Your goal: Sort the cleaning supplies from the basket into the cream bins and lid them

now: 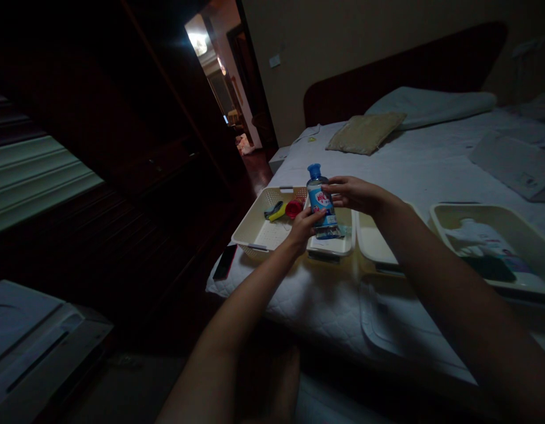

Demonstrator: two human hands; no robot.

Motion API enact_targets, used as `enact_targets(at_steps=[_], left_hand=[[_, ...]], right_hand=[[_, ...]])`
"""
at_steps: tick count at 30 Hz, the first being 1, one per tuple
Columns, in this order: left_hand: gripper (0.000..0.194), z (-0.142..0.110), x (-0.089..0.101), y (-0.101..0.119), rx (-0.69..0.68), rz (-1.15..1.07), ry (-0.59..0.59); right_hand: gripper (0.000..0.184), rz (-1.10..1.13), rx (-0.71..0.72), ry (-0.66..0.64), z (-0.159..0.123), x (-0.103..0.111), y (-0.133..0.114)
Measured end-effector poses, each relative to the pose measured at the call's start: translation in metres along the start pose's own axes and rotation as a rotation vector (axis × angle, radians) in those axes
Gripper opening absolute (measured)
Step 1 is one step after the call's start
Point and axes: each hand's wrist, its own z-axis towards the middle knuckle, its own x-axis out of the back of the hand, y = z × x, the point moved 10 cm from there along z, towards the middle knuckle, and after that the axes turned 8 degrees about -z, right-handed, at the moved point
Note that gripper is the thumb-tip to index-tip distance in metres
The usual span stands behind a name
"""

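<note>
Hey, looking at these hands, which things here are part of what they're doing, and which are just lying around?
Part of it:
blue-capped bottle, gripped by the left hand, right hand touching it
cream basket, just behind

Lying around:
phone
cushion
pillow

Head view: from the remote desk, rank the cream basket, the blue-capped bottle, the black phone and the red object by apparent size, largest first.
1. Cream basket: largest.
2. Blue-capped bottle and black phone: unsure, since the bottle is held up nearer the camera.
3. Red object in the basket: smallest.
</note>
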Motion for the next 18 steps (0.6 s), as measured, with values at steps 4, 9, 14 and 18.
enact_targets(at_steps=[4,9,14,18], left_hand=[[0.034,-0.001,-0.003,-0.001,0.032,0.007,-0.008],[0.035,0.0,0.0,-0.005,0.046,0.022,-0.016],[0.043,0.002,0.013,-0.019,0.116,0.069,-0.046],[0.047,0.003,0.022,-0.026,0.14,0.106,-0.077]], right_hand=[[0.013,-0.02,-0.009,0.054,-0.003,0.003,0.0],[0.019,-0.058,0.049,0.132,-0.001,0.008,0.0],[0.024,-0.019,0.092,0.242,0.008,0.027,0.007],[0.024,0.014,0.071,0.224,0.011,0.03,0.015]])
